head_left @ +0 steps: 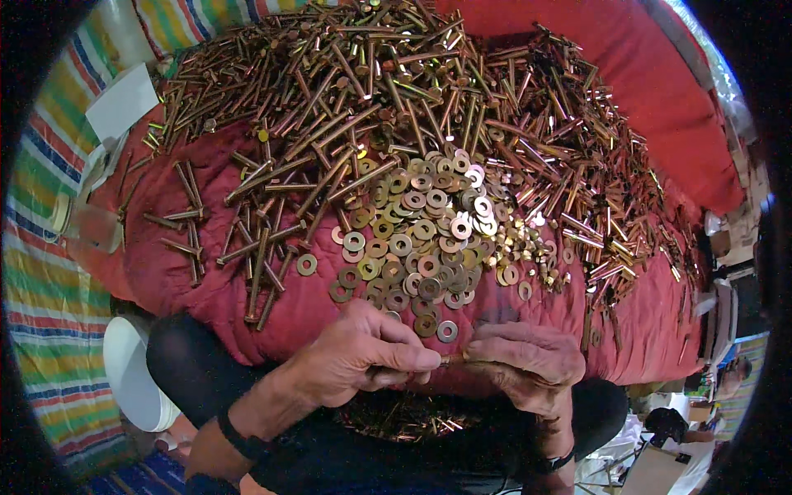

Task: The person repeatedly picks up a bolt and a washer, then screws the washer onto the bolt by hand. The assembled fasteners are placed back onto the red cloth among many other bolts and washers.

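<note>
My left hand (363, 355) is closed in a pinch, thumb and forefinger gripping one end of a thin brassy bolt (450, 360). Facing it, my right hand (528, 359) curls its fingers around the other end and is slightly blurred. Most of the bolt is hidden by the fingers. Just beyond both hands lies a heap of flat washers (425, 256) on a red padded cloth (198, 309). To the right of the washers are small brassy nuts (524, 252). Long loose bolts (264, 247) lie left of the washers.
A large pile of bolts (330, 74) spreads across the far side, with shorter rods (586, 165) at right. More metal pieces (412, 417) lie between my legs. A white bucket (132, 375) and clear jar (95, 227) stand at left. Another person (668, 425) appears at far right.
</note>
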`<state>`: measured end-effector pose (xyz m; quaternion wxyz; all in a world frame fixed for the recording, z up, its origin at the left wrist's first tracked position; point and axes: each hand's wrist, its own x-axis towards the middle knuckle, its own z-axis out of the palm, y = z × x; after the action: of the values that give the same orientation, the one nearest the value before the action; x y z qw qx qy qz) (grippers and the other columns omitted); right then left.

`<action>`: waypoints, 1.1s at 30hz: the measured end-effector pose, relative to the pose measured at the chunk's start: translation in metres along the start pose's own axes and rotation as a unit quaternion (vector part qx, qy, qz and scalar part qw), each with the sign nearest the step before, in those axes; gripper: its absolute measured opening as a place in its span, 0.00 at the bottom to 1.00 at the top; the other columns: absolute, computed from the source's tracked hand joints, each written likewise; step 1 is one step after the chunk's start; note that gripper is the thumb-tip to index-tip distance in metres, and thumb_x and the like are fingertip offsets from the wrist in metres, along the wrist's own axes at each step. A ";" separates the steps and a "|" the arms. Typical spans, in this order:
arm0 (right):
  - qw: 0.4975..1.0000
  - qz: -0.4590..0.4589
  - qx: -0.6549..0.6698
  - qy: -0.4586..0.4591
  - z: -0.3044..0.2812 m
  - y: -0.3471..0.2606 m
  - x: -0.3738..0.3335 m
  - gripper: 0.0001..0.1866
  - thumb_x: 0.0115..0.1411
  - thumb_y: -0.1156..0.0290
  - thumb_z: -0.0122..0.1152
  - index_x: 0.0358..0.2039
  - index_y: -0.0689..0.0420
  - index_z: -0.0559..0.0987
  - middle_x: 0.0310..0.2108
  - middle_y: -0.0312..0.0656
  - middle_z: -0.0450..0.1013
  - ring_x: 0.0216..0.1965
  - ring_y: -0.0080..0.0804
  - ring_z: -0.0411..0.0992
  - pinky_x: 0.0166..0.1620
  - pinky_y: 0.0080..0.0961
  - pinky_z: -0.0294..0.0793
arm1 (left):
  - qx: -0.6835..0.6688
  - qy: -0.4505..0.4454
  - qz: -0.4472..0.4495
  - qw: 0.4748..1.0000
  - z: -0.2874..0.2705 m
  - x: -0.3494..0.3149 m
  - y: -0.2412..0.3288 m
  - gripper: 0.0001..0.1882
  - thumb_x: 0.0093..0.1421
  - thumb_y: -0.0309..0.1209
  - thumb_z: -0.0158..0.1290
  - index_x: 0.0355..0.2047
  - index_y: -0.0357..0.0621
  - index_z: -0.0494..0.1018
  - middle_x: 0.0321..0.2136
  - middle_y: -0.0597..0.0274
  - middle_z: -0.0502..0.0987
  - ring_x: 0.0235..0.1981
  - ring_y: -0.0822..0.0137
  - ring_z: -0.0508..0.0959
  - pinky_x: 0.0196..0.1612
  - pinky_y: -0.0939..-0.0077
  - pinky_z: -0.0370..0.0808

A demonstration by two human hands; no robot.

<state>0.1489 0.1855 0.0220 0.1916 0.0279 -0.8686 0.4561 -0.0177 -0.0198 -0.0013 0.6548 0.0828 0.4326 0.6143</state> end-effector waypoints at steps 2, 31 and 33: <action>1.000 -0.002 0.000 0.003 0.001 0.001 0.000 0.18 0.52 0.80 0.75 0.46 0.57 0.89 0.43 0.46 0.85 0.45 0.41 0.85 0.47 0.30 0.86 | 0.001 0.010 -0.004 1.000 -0.002 0.000 -0.001 0.11 0.63 0.28 0.65 0.35 0.27 0.83 0.26 0.53 0.84 0.14 0.81 0.68 0.16 0.85 0.57; 0.927 0.317 0.172 0.104 0.009 -0.011 -0.002 0.27 0.67 0.47 0.62 0.32 0.63 0.81 0.26 0.38 0.78 0.28 0.28 0.76 0.33 0.25 0.71 | 0.416 0.140 0.417 0.796 0.012 0.007 -0.017 0.09 0.59 0.30 0.70 0.33 0.37 0.85 0.22 0.55 0.82 0.20 0.66 0.81 0.25 0.71 0.74; 0.960 0.252 0.093 0.083 0.004 -0.013 0.000 0.21 0.63 0.54 0.71 0.38 0.63 0.83 0.30 0.41 0.79 0.30 0.31 0.78 0.35 0.29 0.74 | 0.385 0.139 0.383 0.828 0.011 0.006 -0.017 0.09 0.59 0.31 0.70 0.33 0.37 0.85 0.22 0.57 0.83 0.21 0.71 0.80 0.25 0.73 0.73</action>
<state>0.1500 0.1747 0.0300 0.1388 -0.2122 -0.7823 0.5689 0.0013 -0.0134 -0.0083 0.2148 0.4010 0.6543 0.6041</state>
